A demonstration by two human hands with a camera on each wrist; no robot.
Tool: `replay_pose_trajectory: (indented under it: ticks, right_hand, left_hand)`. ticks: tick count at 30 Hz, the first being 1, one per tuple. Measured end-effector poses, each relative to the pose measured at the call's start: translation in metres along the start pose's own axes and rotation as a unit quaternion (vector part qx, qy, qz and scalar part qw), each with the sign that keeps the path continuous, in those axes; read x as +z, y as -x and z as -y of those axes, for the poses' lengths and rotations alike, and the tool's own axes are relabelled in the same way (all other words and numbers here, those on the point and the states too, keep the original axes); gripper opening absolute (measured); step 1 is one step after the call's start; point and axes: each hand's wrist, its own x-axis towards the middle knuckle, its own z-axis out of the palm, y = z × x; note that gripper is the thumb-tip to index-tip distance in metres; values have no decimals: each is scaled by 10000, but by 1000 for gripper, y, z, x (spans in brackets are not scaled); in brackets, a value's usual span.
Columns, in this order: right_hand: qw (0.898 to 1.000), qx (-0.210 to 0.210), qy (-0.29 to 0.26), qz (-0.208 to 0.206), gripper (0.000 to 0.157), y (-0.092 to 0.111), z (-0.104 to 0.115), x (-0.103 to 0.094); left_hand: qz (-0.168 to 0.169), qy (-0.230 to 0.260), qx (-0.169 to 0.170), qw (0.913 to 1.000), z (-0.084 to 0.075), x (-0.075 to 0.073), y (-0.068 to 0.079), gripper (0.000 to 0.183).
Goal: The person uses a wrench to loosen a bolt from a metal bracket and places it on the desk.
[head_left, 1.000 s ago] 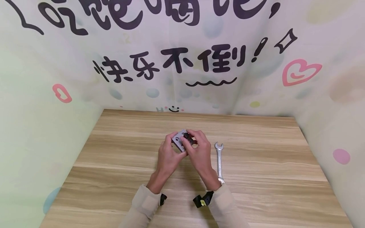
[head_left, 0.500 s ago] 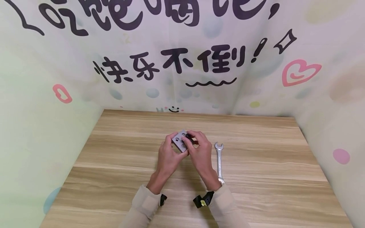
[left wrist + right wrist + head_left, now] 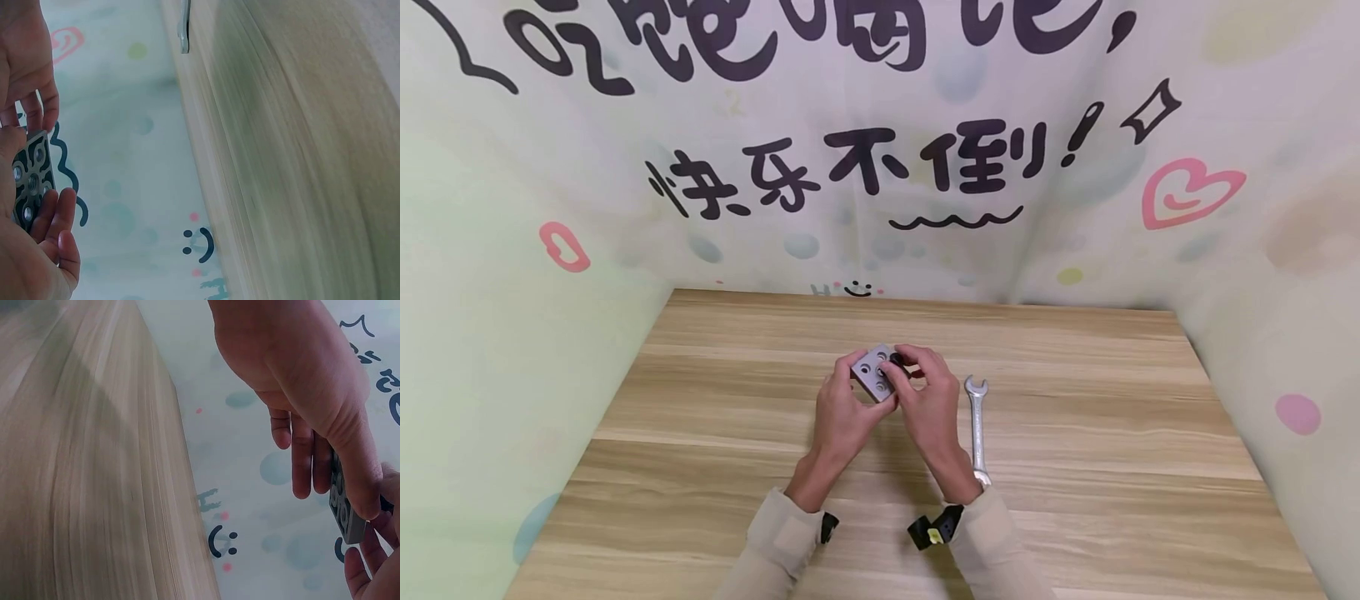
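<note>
My left hand [image 3: 842, 417] grips a small square grey metal plate [image 3: 871, 375] by its left and near edges. Several round holes pierce its upper face. At the plate's right corner my right hand [image 3: 931, 408] pinches a small black part [image 3: 897, 359] between thumb and fingers, the thumb lying over the plate's face. Most of that black part is hidden, so I cannot tell its kind. Seen in the left wrist view, the other face of the plate [image 3: 42, 159] has dark recessed channels around its holes. The right wrist view shows the plate [image 3: 354, 532] nearly edge-on beneath the thumb.
A silver combination wrench [image 3: 977, 425] lies on the wooden table [image 3: 1097, 433] just right of the right forearm, its lower end partly covered by the wrist. Behind the table rises a printed cloth wall [image 3: 775, 250]. Both wrists wear black bands [image 3: 936, 527].
The black part has turned under my right fingers and less of it lies over the plate, so more holes show. My right hand has shifted slightly right; the left hand stays put.
</note>
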Motion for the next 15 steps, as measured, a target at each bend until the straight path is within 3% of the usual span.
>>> replay_pose_trajectory:
  ticks: [8, 15]
  right_hand:
    - [9992, 167, -275, -218, 30, 0, 0, -3]
    - [9984, 281, -266, -414, 26, 0, -5, -8]
  left_hand:
    - [-74, -49, 64, 9999, 5, -1, 0, 71]
    - [-157, 134, -187, 9996, 11, -4, -1, 70]
